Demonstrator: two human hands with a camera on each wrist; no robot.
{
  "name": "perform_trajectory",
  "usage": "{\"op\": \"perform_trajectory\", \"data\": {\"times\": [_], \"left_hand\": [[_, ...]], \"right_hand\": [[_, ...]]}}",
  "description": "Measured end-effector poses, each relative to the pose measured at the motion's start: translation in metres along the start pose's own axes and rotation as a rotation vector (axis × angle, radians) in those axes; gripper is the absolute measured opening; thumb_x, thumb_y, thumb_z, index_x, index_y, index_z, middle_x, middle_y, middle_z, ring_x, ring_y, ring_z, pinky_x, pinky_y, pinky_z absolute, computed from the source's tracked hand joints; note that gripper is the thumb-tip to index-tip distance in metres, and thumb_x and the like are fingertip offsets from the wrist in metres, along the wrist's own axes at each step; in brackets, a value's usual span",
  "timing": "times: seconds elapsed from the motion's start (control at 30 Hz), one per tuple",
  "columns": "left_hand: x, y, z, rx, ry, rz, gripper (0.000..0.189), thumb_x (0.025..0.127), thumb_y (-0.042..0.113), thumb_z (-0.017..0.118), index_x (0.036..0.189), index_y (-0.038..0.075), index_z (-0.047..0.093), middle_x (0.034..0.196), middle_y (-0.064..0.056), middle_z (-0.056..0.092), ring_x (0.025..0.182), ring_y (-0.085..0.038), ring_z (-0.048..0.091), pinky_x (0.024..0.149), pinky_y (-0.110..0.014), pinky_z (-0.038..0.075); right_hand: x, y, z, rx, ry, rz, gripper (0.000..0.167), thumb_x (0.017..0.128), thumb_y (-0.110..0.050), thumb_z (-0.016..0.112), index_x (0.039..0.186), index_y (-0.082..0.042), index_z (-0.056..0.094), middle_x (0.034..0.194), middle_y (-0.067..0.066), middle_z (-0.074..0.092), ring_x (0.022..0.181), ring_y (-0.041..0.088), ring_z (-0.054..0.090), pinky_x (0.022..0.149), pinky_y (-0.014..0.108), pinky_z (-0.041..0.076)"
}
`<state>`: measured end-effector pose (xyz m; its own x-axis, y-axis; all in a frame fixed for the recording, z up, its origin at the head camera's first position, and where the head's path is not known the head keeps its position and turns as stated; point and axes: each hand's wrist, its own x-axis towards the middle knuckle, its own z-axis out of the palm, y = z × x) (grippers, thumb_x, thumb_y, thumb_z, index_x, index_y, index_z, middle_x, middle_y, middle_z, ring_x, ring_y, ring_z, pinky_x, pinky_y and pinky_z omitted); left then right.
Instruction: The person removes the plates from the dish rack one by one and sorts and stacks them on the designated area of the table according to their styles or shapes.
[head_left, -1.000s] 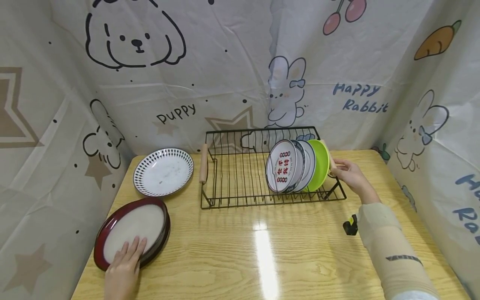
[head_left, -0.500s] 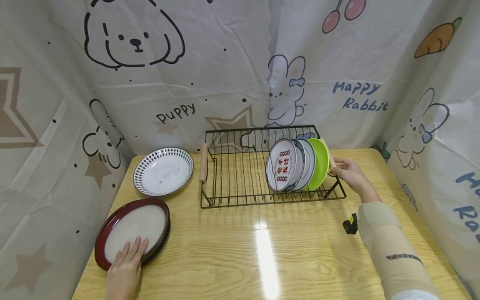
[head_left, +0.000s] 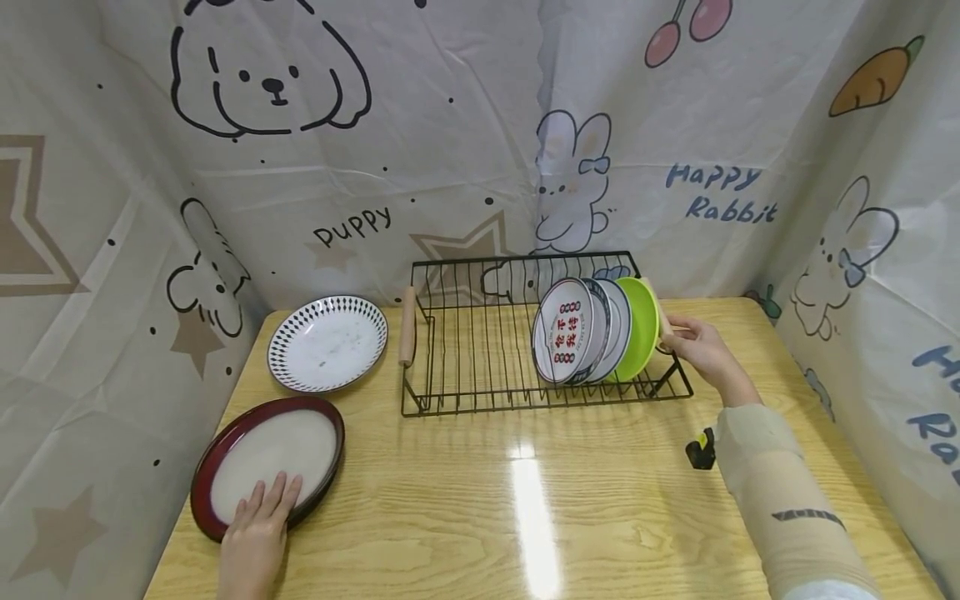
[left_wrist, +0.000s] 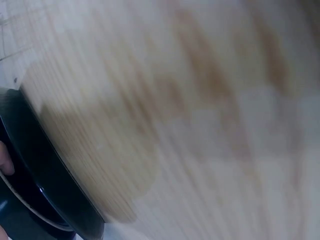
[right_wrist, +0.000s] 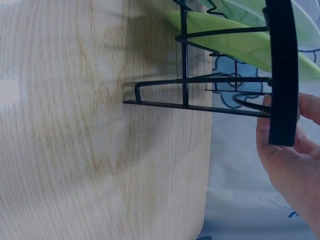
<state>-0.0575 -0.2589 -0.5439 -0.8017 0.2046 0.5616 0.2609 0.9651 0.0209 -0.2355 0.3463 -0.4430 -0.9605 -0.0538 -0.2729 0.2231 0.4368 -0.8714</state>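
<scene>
At the lower left of the head view, my left hand [head_left: 257, 529] holds the near rim of a dark red-rimmed plate [head_left: 273, 458], fingers spread over its pale centre. In the left wrist view a fingertip [left_wrist: 5, 159] shows between this plate and another dark plate [left_wrist: 55, 170] under it. On the right, my right hand [head_left: 701, 346] grips the handle at the right end of a black wire dish rack [head_left: 480, 400]. A lime green plate [head_left: 637, 329], white plates with blue rims and a white plate with red lettering [head_left: 566, 333] stand upright in its right half.
A white plate with a black diamond border [head_left: 327, 343] lies behind the dark plates. A small black and yellow object [head_left: 701, 450] sits near my right sleeve. Printed cloth [head_left: 465, 167] encloses the table at the back and sides.
The red-rimmed plate and my left hand have shifted slightly to the right over the lower dark plate. My right hand stays at the rack's handle.
</scene>
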Motion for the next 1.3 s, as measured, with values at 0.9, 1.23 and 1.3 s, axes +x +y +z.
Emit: {"op": "perform_trajectory", "data": {"times": [0.9, 1.23, 1.3], "left_hand": [[0.024, -0.019, -0.025, -0.317, -0.699, -0.163, 0.056, 0.066, -0.016, 0.065, 0.121, -0.006, 0.056, 0.128, -0.035, 0.043, 0.115, -0.058, 0.034, 0.082, -0.071, 0.03], [0.034, -0.024, -0.029, -0.37, -0.877, -0.25, 0.059, 0.067, -0.018, 0.062, 0.124, -0.005, 0.053, 0.133, -0.033, 0.037, 0.12, -0.058, 0.027, 0.09, -0.066, 0.028], [0.035, -0.025, -0.03, -0.369, -0.892, -0.268, 0.06, 0.066, -0.019, 0.061, 0.124, -0.005, 0.053, 0.134, -0.032, 0.037, 0.12, -0.057, 0.026, 0.091, -0.066, 0.027]], "right_hand": [[-0.002, -0.001, 0.001, 0.0, -0.005, -0.013, 0.057, 0.097, -0.021, 0.041, 0.143, 0.004, 0.017, 0.132, 0.033, 0.033, 0.119, 0.04, 0.036, 0.102, 0.054, 0.028], [0.0, 0.001, 0.001, 0.004, -0.004, -0.004, 0.059, 0.097, -0.022, 0.041, 0.143, 0.005, 0.016, 0.132, 0.033, 0.033, 0.12, 0.041, 0.036, 0.102, 0.055, 0.027], [0.0, 0.001, 0.001, 0.001, 0.0, -0.006, 0.059, 0.097, -0.022, 0.042, 0.143, 0.006, 0.017, 0.131, 0.033, 0.035, 0.118, 0.04, 0.038, 0.101, 0.055, 0.028]]}}
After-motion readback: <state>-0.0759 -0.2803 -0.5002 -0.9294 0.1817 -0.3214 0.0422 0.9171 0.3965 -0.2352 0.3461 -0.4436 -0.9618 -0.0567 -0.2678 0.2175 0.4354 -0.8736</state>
